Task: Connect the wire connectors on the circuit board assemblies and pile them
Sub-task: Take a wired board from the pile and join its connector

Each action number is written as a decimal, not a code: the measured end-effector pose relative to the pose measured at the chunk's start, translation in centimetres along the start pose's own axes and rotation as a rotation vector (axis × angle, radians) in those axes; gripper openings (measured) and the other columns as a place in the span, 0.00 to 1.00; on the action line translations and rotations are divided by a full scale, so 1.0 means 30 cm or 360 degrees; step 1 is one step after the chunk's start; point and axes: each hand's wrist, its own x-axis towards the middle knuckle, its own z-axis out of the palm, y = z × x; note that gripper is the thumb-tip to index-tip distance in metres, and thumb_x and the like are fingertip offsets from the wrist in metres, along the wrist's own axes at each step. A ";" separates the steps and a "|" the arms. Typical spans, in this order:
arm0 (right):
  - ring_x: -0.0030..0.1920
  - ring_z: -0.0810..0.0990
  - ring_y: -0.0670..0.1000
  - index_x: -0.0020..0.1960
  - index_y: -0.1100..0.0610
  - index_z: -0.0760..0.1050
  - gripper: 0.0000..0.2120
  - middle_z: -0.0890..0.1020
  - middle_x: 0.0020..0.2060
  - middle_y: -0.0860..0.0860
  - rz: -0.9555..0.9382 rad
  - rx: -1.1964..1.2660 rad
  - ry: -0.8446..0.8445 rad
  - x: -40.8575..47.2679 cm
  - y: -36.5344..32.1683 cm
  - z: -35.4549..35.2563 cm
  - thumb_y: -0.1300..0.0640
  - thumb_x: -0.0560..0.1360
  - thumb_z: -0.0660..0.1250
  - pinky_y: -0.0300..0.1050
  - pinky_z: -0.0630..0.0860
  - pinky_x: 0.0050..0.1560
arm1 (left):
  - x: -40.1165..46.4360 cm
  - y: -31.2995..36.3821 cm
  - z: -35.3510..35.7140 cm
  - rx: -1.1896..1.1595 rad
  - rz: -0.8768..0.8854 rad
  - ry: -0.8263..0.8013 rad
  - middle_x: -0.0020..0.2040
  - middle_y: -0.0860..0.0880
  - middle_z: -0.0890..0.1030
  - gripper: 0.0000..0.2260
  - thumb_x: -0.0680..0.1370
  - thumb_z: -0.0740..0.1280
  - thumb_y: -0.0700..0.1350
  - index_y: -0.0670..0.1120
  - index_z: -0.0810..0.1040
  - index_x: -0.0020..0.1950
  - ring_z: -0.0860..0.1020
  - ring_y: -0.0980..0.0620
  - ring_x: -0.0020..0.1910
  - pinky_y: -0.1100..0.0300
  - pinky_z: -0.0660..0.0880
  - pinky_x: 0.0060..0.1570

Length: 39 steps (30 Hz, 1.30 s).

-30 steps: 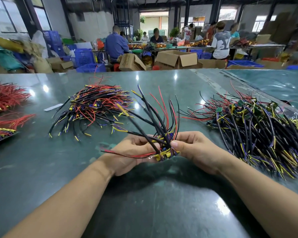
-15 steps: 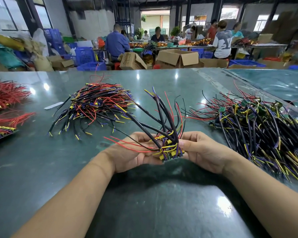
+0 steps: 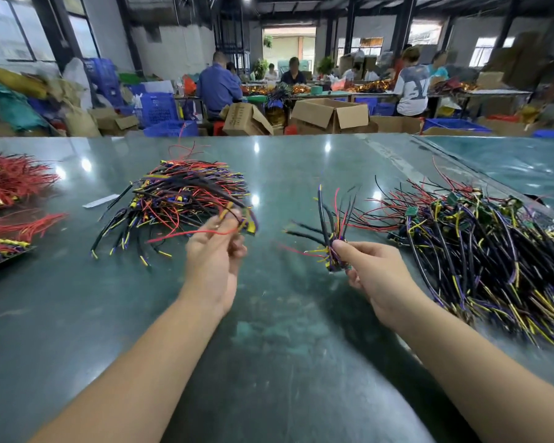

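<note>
Left hand (image 3: 216, 251) near wire pile (image 3: 179, 199)

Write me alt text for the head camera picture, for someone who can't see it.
Over a glossy green table, the left hand holds one wire assembly beside a heap of black, red and yellow wires; the right hand grips a second bundle of wires beside a bigger tangled pile.

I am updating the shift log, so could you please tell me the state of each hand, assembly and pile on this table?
Left hand: raised, pinching one assembly.
Left assembly: held beside the left pile, blurred.
Right hand: gripping a small bunch.
Right bunch: held, wires fanning upward.
Left pile: lying on the table.
Right pile: lying tangled.
Red wire bundles: lying at left edge.
</note>
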 end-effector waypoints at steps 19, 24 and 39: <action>0.47 0.76 0.41 0.68 0.46 0.70 0.25 0.74 0.56 0.43 -0.0945 -0.0985 -0.0456 -0.081 -0.011 0.059 0.58 0.74 0.70 0.28 0.69 0.47 | -0.096 -0.071 0.059 0.0600 -0.0123 -0.0383 0.44 0.46 0.80 0.07 0.78 0.62 0.34 0.44 0.76 0.48 0.75 0.45 0.48 0.53 0.72 0.55; 0.43 0.72 0.40 0.55 0.36 0.75 0.22 0.71 0.50 0.38 -0.1151 -0.0921 -0.0243 -0.081 -0.018 0.072 0.60 0.71 0.73 0.26 0.66 0.45 | -0.087 -0.070 0.041 0.1035 0.0010 -0.0432 0.35 0.56 0.82 0.10 0.77 0.67 0.39 0.50 0.83 0.39 0.76 0.60 0.38 0.64 0.72 0.44; 0.32 0.73 0.47 0.36 0.55 0.70 0.12 0.73 0.31 0.50 -0.0612 0.0031 -0.0082 -0.063 -0.022 0.066 0.61 0.77 0.65 0.39 0.72 0.36 | -0.071 -0.033 0.046 0.0489 -0.0225 -0.0371 0.35 0.50 0.84 0.12 0.81 0.60 0.44 0.43 0.82 0.45 0.81 0.58 0.32 0.66 0.77 0.35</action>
